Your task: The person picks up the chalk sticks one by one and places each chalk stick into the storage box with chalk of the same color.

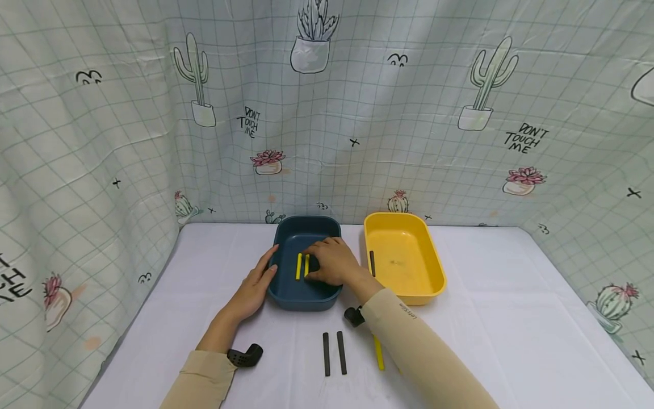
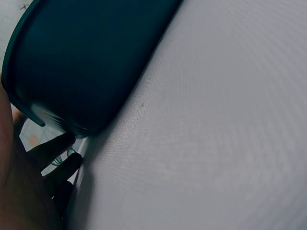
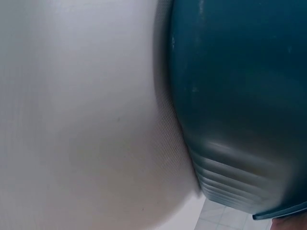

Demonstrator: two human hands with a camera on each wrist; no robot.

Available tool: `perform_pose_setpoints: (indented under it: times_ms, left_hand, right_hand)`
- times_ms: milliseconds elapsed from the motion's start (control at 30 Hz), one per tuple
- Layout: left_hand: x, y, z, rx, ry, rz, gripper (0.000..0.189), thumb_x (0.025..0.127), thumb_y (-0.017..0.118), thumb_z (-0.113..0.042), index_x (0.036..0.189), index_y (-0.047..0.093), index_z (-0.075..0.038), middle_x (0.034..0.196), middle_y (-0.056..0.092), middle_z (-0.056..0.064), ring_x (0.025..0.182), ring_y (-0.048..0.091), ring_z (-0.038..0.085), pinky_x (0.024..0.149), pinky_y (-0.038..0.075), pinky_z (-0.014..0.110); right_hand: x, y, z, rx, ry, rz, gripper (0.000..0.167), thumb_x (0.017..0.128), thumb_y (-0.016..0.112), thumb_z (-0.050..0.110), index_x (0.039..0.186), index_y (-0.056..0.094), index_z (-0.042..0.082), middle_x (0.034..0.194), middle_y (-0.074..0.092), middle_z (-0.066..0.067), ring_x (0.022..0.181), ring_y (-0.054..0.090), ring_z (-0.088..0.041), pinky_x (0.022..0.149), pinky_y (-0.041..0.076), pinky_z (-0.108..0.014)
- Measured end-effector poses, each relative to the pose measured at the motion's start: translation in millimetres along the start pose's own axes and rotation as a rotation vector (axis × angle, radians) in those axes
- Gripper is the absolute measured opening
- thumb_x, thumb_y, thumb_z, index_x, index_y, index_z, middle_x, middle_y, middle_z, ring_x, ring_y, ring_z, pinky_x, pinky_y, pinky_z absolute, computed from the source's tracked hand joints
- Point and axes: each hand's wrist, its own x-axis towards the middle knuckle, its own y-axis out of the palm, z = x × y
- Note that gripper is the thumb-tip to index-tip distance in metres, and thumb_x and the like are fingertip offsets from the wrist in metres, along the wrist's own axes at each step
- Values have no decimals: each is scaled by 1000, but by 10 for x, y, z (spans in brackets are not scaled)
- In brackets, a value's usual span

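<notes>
In the head view, the left hand (image 1: 254, 288) lies along the near-left side of the blue bin (image 1: 305, 304), its fingers and thumb spread against the rim. The right hand (image 1: 334, 262) reaches inside, fingertips and thumb pinching the right yellow stick (image 1: 306, 266) by its two ends; the left yellow stick (image 1: 298, 267) lies just beside it. To the right sits the yellow bin (image 1: 411, 244), a black stick (image 1: 372, 263) against its left side. Nearer me, a pair of black sticks (image 1: 326, 354) lies on the white surface (image 1: 485, 318), with another yellow stick (image 1: 379, 353) partly under the right sleeve (image 1: 414, 335).

The left wrist view shows the bin's dark outer wall, the fingers parted near its corner.

From the right wrist, I see the ribbed outer wall and a sliver of skin by the rim; the pinch itself is hidden.
</notes>
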Motion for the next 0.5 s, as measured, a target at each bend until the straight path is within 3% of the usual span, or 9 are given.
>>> perform_pose_setpoints:
  times_ms: [500]
  left_hand:
    - [-6, 1, -14, -3, 7, 1, 55, 113, 31, -48, 165, 17, -38, 174, 17, 10, 158, 18, 44, 122, 9, 75]
  right_hand:
    - [14, 31, -3, -36, 0, -9, 63, 88, 79, 55, 141, 64, 25, 145, 64, 2, 136, 54, -27, 122, 33, -46]
